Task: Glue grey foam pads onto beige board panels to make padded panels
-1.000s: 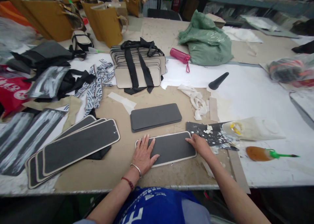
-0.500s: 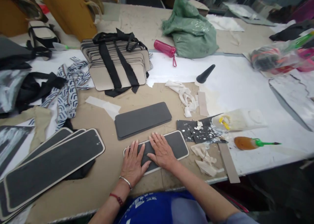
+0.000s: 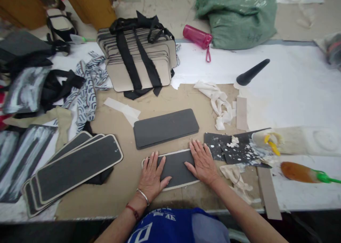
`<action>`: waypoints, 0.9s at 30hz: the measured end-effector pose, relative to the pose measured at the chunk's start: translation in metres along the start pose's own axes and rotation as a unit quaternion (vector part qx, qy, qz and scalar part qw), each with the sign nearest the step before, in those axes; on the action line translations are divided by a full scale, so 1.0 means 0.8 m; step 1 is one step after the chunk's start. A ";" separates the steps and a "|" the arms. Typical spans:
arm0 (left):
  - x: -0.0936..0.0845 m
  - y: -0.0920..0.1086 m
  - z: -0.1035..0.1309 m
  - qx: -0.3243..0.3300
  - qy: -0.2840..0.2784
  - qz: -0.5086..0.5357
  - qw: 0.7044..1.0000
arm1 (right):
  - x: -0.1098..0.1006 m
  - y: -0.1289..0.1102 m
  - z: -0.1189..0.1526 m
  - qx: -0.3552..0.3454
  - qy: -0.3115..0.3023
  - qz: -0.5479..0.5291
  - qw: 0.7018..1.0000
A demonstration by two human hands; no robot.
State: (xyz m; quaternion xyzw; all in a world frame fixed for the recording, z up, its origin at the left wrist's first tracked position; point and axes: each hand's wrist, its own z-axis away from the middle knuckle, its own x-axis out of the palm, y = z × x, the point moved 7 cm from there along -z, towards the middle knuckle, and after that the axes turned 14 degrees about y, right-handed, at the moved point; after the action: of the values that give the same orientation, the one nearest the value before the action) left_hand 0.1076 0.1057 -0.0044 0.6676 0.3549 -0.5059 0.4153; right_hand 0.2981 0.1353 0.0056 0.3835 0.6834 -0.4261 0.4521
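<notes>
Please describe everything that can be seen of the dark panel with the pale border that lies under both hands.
The dark panel is a long, flat piece with rounded corners, a matte charcoal face and a thin cream border around it. It looks like foam or felt on stiff board. It lies flat on the tan table, close to the near edge, just in front of a stack of plain grey panels. The left hand presses its left end and the right hand its right end, both palms down with fingers spread.
</notes>
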 end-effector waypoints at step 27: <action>-0.007 -0.078 0.055 -0.533 0.087 0.547 0.640 | -0.035 0.065 0.053 0.263 0.108 -0.003 0.959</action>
State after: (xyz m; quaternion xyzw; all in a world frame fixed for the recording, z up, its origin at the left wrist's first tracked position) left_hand 0.0341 0.0900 -0.0175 0.4436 0.1673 0.1506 0.8675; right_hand 0.3661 0.1101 0.0099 0.5311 0.5928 -0.5481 0.2572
